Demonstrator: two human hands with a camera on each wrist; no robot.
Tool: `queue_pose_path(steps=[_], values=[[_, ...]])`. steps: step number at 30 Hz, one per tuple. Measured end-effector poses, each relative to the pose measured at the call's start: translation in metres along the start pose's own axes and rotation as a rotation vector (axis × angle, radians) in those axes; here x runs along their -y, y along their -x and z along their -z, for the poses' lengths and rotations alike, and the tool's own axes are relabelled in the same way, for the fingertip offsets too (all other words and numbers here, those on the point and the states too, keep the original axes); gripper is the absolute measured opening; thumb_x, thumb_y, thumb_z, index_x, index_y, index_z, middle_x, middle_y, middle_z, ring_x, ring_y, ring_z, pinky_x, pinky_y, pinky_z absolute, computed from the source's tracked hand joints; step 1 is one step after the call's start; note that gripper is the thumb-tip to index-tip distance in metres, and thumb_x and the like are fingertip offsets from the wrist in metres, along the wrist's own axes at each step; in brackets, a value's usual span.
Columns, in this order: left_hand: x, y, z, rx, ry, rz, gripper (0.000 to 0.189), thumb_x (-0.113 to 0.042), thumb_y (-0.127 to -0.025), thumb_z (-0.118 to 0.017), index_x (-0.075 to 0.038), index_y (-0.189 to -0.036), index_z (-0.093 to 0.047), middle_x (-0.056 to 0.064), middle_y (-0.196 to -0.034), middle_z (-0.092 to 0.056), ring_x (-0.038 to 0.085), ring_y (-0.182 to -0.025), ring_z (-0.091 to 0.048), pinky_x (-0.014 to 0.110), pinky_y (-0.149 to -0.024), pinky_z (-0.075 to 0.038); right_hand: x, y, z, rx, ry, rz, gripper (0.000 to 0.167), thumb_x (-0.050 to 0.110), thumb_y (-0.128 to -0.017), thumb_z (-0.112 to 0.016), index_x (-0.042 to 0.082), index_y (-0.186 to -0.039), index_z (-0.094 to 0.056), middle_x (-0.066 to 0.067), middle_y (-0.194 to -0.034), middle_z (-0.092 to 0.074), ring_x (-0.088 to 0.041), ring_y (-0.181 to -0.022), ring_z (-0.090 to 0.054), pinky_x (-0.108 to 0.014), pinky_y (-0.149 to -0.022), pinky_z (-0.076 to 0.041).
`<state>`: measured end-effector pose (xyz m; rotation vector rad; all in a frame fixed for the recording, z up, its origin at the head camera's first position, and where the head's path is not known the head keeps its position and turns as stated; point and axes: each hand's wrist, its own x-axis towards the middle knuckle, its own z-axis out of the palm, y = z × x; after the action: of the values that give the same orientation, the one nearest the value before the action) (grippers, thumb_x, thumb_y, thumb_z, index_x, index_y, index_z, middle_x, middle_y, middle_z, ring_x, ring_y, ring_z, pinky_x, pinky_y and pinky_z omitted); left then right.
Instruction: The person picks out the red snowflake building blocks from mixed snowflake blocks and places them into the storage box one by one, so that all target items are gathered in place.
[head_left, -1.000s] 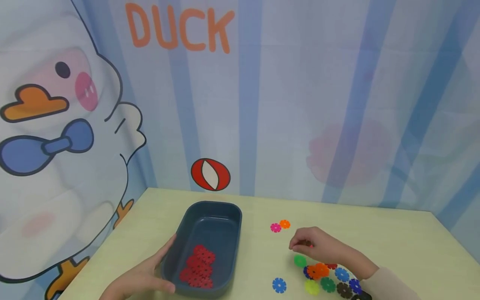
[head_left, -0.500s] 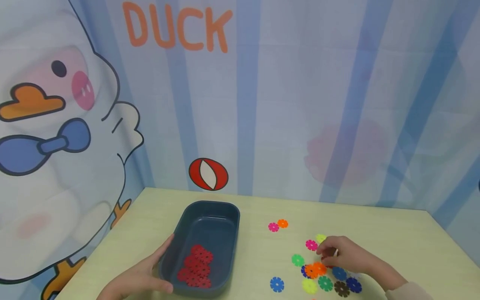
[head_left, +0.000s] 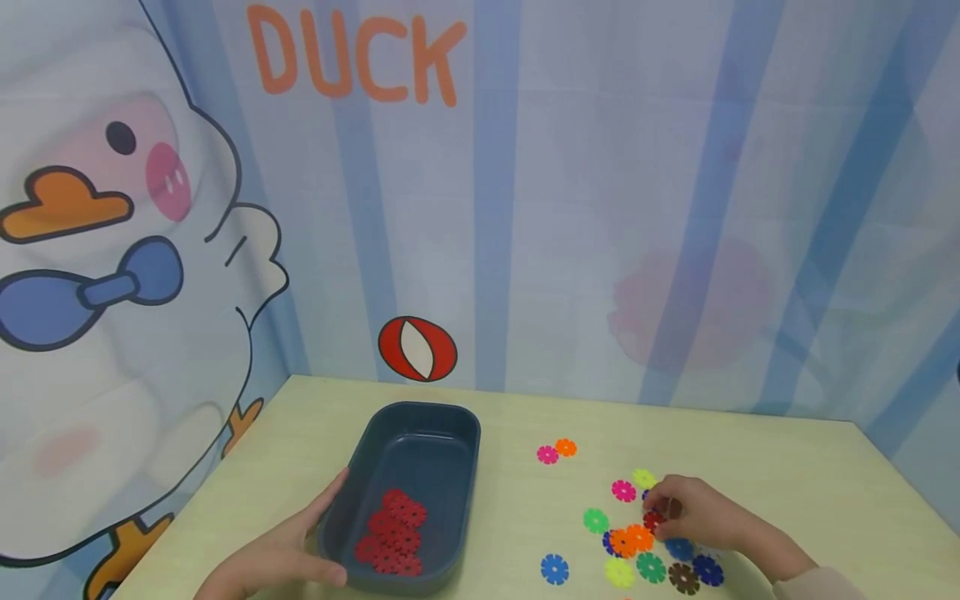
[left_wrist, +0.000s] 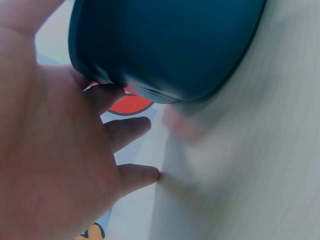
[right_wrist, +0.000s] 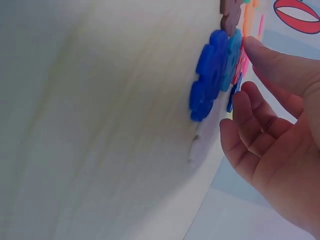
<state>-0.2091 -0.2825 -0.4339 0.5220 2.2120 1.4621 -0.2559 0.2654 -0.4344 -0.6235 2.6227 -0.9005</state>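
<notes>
A dark blue-grey tray holds several red flower-shaped plastic discs near its close end. My left hand touches its near left corner, thumb at the front and fingers along the side. Spread, mostly straight fingers show beside the tray wall in the left wrist view. My right hand bends over loose coloured discs, its thumb and index finger pinching a red disc. The thumb tip meets the red edge in the right wrist view; the index tip is hidden there. A dark piece lies shaded under the fingers.
Orange, green, brown and blue discs crowd below the right hand. A pink disc and an orange one lie farther back. A lone blue disc sits between tray and pile. A printed curtain backs the table.
My right hand has shifted right and toward me, uncovering pink and yellow discs. A red disc now shows at its fingertips. The left hand stays at the tray.
</notes>
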Motion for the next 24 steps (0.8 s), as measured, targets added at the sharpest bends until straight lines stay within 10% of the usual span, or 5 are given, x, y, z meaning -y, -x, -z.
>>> queue_pose_path(steps=[24], values=[[0.0016, -0.0012, -0.0002, -0.015, -0.004, -0.034, 0.115, -0.034, -0.081, -0.078, -0.012, -0.155, 0.008, 0.018, -0.16, 0.01, 0.041, -0.142, 0.008, 0.068, -0.11, -0.005, -0.0003, -0.006, 0.0003, 0.056, -0.022, -0.076, 0.019, 0.009, -0.081, -0.076, 0.006, -0.096, -0.065, -0.002, -0.084, -0.059, -0.02, -0.076, -0.05, -0.024, -0.066, -0.048]])
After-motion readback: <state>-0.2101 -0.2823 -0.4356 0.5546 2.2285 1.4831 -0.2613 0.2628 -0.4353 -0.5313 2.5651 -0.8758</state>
